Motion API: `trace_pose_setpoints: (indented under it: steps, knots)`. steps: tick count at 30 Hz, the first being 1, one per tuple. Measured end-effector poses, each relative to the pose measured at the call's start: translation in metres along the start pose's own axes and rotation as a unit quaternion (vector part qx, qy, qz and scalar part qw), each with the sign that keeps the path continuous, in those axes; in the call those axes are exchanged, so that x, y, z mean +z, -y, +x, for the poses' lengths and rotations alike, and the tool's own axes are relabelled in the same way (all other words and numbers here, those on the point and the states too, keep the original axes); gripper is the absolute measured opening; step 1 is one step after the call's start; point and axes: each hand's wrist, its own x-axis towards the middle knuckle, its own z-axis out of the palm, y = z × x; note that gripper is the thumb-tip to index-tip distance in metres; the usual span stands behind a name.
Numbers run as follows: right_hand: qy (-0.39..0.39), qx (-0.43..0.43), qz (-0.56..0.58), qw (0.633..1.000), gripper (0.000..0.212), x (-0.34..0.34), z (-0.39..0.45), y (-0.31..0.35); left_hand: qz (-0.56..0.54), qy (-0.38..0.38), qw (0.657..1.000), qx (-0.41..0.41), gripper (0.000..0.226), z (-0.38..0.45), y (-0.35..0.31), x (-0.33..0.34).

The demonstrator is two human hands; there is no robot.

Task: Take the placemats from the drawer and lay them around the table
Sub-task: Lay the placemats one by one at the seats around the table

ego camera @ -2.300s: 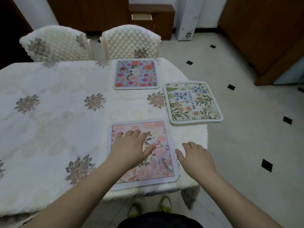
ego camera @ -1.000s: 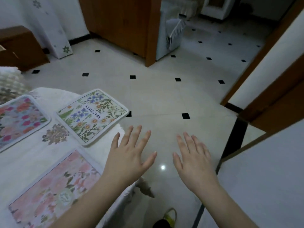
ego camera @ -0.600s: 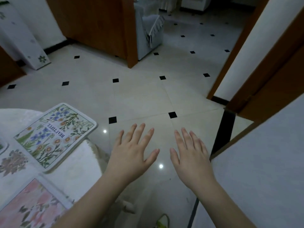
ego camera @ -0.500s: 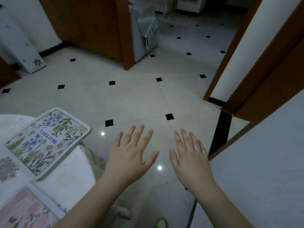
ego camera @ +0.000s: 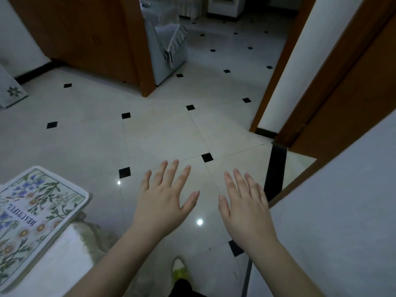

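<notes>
Looking down from the head camera, we saw both hands held out flat over the floor, palms down and holding nothing. Our left hand (ego camera: 165,202) sat just below the middle of the view with its fingers straight and fanned apart, thumb out toward three o'clock; our right hand (ego camera: 246,206) hung beside it at about four o'clock from centre, fingers straight and closer together — the two thumbs were near each other but apart. At eight o'clock, a floral placemat (ego camera: 32,217) printed with the word BEAUTIFUL lay flat on the corner of the table (ego camera: 62,264), which was draped in a pale cloth; one corner of the mat reached past the table's edge. It was well apart from either hand. Under the hands stretched the tiled floor (ego camera: 162,133), pale with small black diamond insets and a couple of bright light spots. At eleven o'clock stood a wooden door (ego camera: 85,35), and at two o'clock a brown door frame (ego camera: 334,67) against a white wall. At six o'clock, a yellow-green shoe (ego camera: 179,273) showed between our forearms.
</notes>
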Motion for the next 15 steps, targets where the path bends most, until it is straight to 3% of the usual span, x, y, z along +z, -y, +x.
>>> trace_pose_setpoints:
  steps: [15]
  knots:
    - [0.012, -0.072, -0.048, 0.996, 0.071, -0.010, 0.139, 0.054, -0.053, -0.012, 0.997, -0.047, 0.078, 0.106, 0.091, -0.006]
